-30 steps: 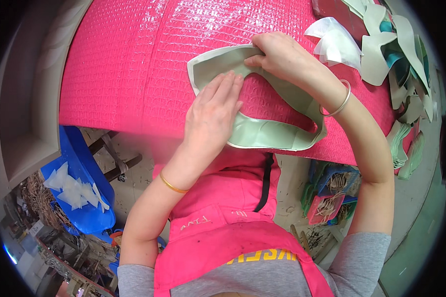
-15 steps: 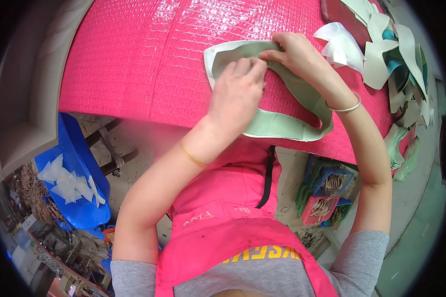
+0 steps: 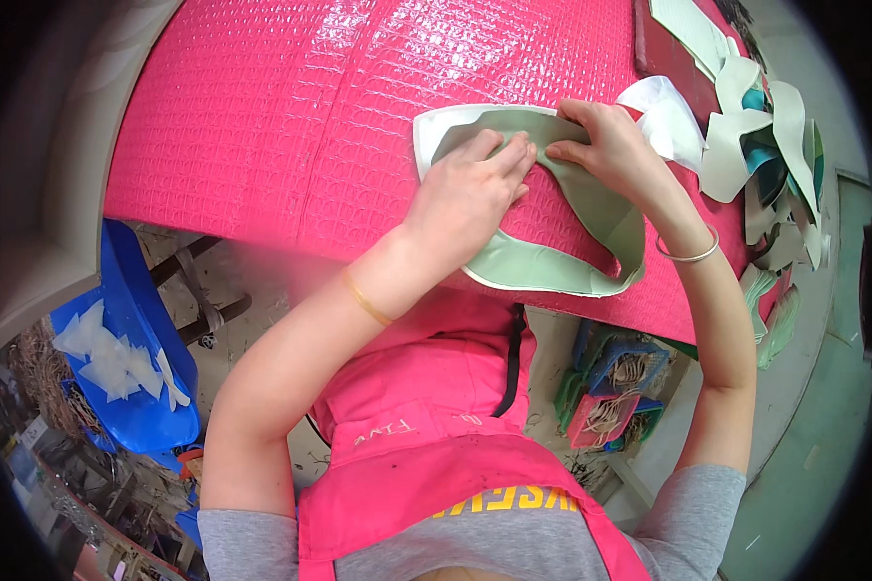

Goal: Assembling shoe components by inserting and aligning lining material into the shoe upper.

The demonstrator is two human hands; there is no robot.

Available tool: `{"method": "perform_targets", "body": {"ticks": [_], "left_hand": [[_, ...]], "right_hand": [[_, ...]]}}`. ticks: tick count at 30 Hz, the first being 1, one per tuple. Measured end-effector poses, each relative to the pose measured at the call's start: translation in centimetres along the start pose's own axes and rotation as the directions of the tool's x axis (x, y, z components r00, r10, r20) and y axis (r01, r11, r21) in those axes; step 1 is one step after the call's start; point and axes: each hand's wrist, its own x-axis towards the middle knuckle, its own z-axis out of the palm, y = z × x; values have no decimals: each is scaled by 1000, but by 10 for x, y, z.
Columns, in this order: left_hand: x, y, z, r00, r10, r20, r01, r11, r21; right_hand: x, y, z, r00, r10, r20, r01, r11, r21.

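Observation:
On the pink textured table cover (image 3: 252, 126) lies a pale green shoe upper (image 3: 557, 263), curved into an open loop with a white edge. My left hand (image 3: 467, 189) rests at its far end, fingers bent and pressed together onto the green lining. Across from it my right hand (image 3: 610, 145) pinches the far edge, thumb on the inner face and fingers over the outer side. The undersides of the left fingertips are hidden. The near strip of the upper lies along the table's front edge, touched by neither hand.
White pieces (image 3: 664, 116) lie beyond my right hand, beside a heap of pale green and white cut pieces (image 3: 736, 155). A blue chute-like tray (image 3: 150, 416) with white triangular scraps stands low at the left. Small coloured baskets (image 3: 606, 416) sit below the table.
The view has shifted slightly. My right thumb and fingers have moved a little right along the upper's far edge, and the left fingers have straightened somewhat on the lining.

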Motion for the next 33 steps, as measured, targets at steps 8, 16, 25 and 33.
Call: {"method": "perform_targets", "body": {"ticks": [8,16,25,33], "left_hand": [[8,5,-2,998,20,67,-31,987,157],[10,7,-1,994,65,93,-81,980,181],[11,2,1,992,87,90,-94,992,82],[8,-2,11,992,69,104,-58,992,-112]], "right_hand": [[-9,9,6,999,-17,-36,19,998,55],[-21,8,11,982,-63,-175,79,993,88],[-28,16,21,968,-72,-239,78,997,13],[-55,10,-10,962,273,13,-271,944,189]]}}
